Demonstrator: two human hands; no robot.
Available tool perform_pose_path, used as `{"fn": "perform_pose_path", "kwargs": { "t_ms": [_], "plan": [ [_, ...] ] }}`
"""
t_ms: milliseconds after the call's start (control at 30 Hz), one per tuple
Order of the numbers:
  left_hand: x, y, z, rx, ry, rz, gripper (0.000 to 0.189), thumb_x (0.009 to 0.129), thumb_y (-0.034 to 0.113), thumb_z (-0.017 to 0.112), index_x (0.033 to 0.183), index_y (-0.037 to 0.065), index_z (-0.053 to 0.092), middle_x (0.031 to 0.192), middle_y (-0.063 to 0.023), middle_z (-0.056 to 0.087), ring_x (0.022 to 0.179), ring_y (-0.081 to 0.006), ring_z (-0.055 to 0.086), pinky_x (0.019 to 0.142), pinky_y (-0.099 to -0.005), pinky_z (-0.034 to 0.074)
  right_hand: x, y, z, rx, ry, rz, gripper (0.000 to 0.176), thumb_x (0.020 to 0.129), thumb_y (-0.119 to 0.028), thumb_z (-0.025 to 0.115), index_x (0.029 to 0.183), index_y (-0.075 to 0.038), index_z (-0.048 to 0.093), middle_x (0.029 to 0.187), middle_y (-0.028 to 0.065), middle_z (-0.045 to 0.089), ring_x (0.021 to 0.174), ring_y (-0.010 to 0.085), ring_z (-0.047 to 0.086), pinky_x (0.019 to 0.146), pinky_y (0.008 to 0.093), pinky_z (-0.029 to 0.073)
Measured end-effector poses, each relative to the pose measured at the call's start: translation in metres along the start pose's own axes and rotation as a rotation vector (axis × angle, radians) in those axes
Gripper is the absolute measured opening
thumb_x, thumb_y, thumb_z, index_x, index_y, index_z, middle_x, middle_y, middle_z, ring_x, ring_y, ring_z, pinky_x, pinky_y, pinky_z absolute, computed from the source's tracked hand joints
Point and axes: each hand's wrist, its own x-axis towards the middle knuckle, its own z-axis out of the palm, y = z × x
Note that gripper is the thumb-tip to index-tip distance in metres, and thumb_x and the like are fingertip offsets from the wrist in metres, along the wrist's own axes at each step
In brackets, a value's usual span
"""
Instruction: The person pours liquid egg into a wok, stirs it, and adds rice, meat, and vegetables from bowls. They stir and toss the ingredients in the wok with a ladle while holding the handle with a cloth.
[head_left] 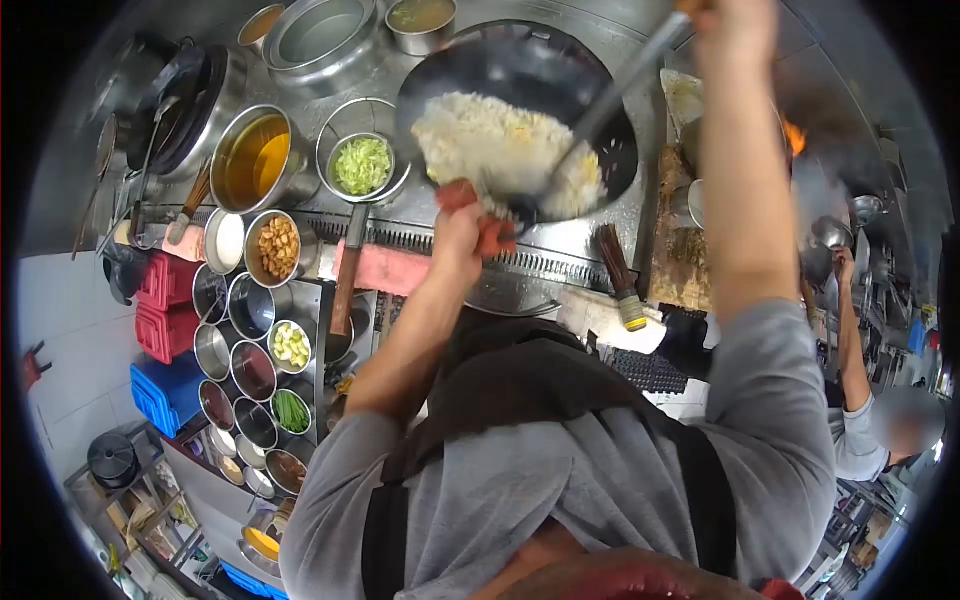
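A large black wok holds fried rice with yellow bits, part of it blurred by motion. My left hand is closed round a red cloth at the wok's near rim. Raised at the top right, my right hand grips the handle end of a long metal ladle. The ladle slants down to the left, its head in the rice near the wok's near side.
Left of the wok stand a strainer over a bowl of shredded greens, a pot of oil and several ingredient tins. A bamboo brush lies near the front edge. Flame and a co-worker are at the right.
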Motion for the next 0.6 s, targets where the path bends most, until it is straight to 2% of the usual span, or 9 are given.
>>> {"fn": "perform_pose_path", "kwargs": {
  "t_ms": [67, 233, 267, 333, 400, 433, 467, 533, 600],
  "plan": [
    [0.052, -0.031, -0.022, 0.040, -0.099, 0.075, 0.036, 0.077, 0.001, 0.041, 0.112, 0.002, 0.048, 0.077, -0.0132, 0.057, 0.067, -0.0253, 0.062, 0.051, -0.0415, 0.054, -0.032, 0.029, 0.001, -0.106, 0.012, -0.074, 0.025, 0.084, -0.018, 0.069, 0.077, -0.009, 0.046, 0.051, 0.0007, 0.047, 0.038, 0.0128, 0.046, 0.034, 0.0266, 0.037],
    [-0.067, -0.075, -0.054, 0.122, 0.070, 0.049, 0.050, 0.077, 0.001, 0.042, 0.126, 0.007, 0.036, 0.088, -0.0103, 0.058, 0.062, -0.0203, 0.060, 0.047, -0.0356, 0.053, -0.014, -0.034, -0.023, 0.054, -0.100, -0.350, 0.021, 0.084, -0.014, 0.067, 0.077, -0.009, 0.048, 0.052, 0.0013, 0.048, 0.038, 0.0126, 0.046, 0.038, 0.0266, 0.041],
    [-0.070, -0.066, -0.053, 0.124, 0.080, 0.058, 0.050, 0.077, 0.001, 0.042, 0.126, 0.007, 0.036, 0.088, -0.0103, 0.058, 0.062, -0.0203, 0.060, 0.047, -0.0356, 0.053, -0.019, -0.055, -0.020, 0.097, -0.036, -0.279, 0.019, 0.083, -0.011, 0.065, 0.076, -0.009, 0.048, 0.051, 0.0008, 0.048, 0.037, 0.0120, 0.046, 0.038, 0.0263, 0.041],
    [-0.073, -0.037, -0.047, -0.022, -0.001, 0.091, 0.046, 0.077, 0.002, 0.044, 0.122, 0.005, 0.039, 0.087, -0.0106, 0.058, 0.064, -0.0217, 0.062, 0.045, -0.0373, 0.053, 0.077, -0.028, -0.077, 0.525, -0.327, 0.201, 0.019, 0.082, -0.011, 0.066, 0.076, -0.010, 0.048, 0.051, 0.0003, 0.048, 0.037, 0.0110, 0.045, 0.036, 0.0264, 0.039],
    [-0.053, 0.004, 0.000, -0.040, -0.022, 0.110, 0.022, 0.080, 0.006, 0.047, 0.100, 0.002, 0.052, 0.083, -0.0112, 0.060, 0.071, -0.0250, 0.065, 0.050, -0.0394, 0.054, -0.063, -0.065, -0.009, -0.023, -0.067, -0.209, 0.019, 0.081, -0.013, 0.067, 0.076, -0.009, 0.048, 0.052, 0.0011, 0.049, 0.036, 0.0116, 0.045, 0.034, 0.0268, 0.037],
    [-0.021, 0.000, 0.004, 0.026, -0.031, 0.105, 0.012, 0.081, 0.006, 0.045, 0.088, 0.004, 0.055, 0.069, -0.0079, 0.054, 0.075, -0.0253, 0.065, 0.058, -0.0445, 0.054, -0.073, -0.052, -0.004, -0.182, -0.006, -0.130, 0.018, 0.081, -0.012, 0.067, 0.078, -0.007, 0.049, 0.052, 0.0009, 0.049, 0.036, 0.0118, 0.046, 0.033, 0.0269, 0.036],
    [0.012, -0.007, -0.002, 0.017, -0.127, 0.071, 0.010, 0.081, 0.005, 0.045, 0.084, 0.004, 0.054, 0.075, -0.0103, 0.058, 0.075, -0.0264, 0.065, 0.058, -0.0431, 0.055, -0.079, -0.020, -0.001, -0.131, -0.064, -0.151, 0.017, 0.080, -0.008, 0.067, 0.078, -0.006, 0.050, 0.051, 0.0003, 0.046, 0.037, 0.0113, 0.046, 0.034, 0.0263, 0.036],
    [0.044, -0.036, -0.016, 0.014, -0.083, 0.127, 0.027, 0.083, 0.006, 0.045, 0.108, 0.002, 0.052, 0.075, -0.0120, 0.059, 0.068, -0.0249, 0.064, 0.052, -0.0382, 0.054, -0.083, 0.016, 0.000, -0.146, -0.092, -0.203, 0.017, 0.080, -0.005, 0.066, 0.075, -0.005, 0.050, 0.051, 0.0004, 0.046, 0.040, 0.0101, 0.047, 0.037, 0.0250, 0.035],
    [-0.001, -0.058, -0.024, 0.026, -0.018, 0.095, 0.036, 0.082, 0.006, 0.044, 0.118, 0.006, 0.046, 0.076, -0.0128, 0.059, 0.066, -0.0240, 0.063, 0.051, -0.0377, 0.054, -0.080, 0.014, -0.004, -0.053, -0.169, -0.272, 0.018, 0.081, -0.005, 0.066, 0.075, -0.006, 0.049, 0.052, 0.0013, 0.048, 0.039, 0.0104, 0.046, 0.036, 0.0248, 0.035]
  ]
}}
